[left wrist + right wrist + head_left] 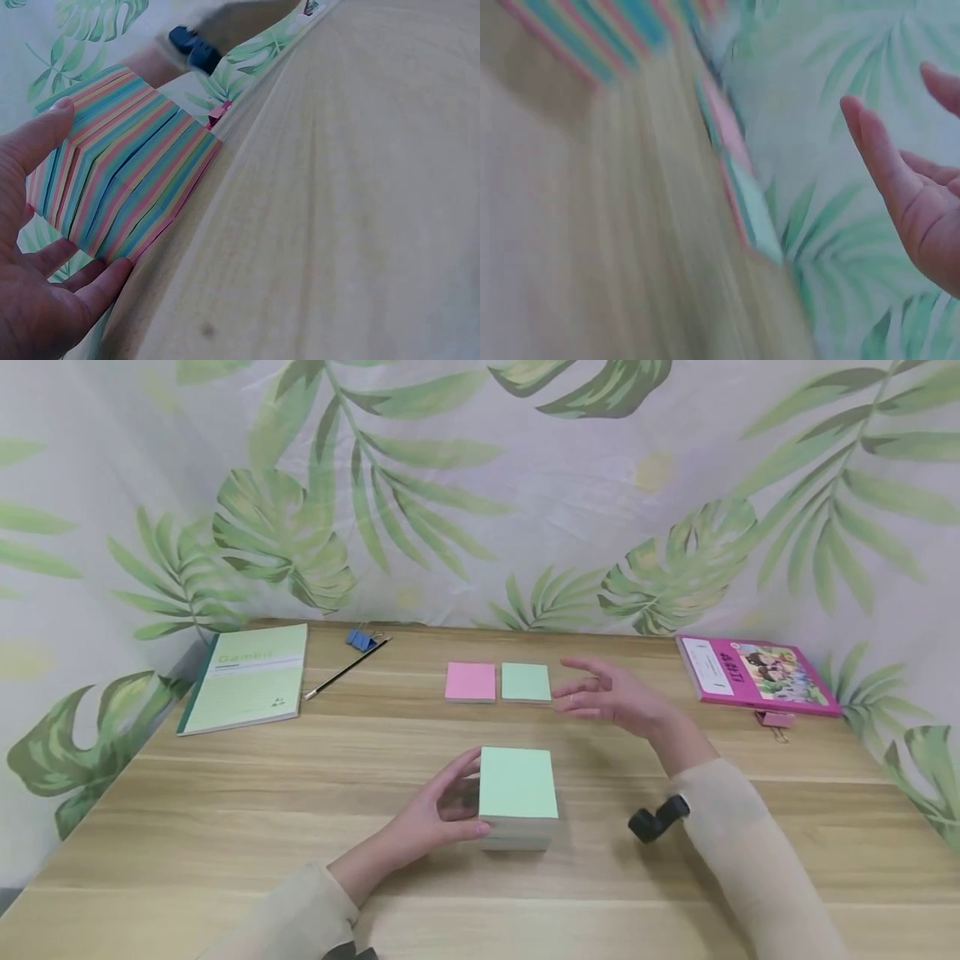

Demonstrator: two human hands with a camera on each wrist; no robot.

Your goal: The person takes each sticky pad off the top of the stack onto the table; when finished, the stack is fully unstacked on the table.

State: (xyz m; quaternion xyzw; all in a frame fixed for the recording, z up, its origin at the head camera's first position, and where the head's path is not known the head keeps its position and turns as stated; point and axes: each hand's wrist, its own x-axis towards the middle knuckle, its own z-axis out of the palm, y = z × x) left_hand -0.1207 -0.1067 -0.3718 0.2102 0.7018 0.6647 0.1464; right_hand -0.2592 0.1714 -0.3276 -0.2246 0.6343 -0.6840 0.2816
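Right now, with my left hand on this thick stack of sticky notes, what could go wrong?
The stack could slip apart: the left wrist view shows gaps between its layers, and only your left hand grips it.
Your right hand, fingers spread near the small green pad, might knock that into the pink pad beside it.
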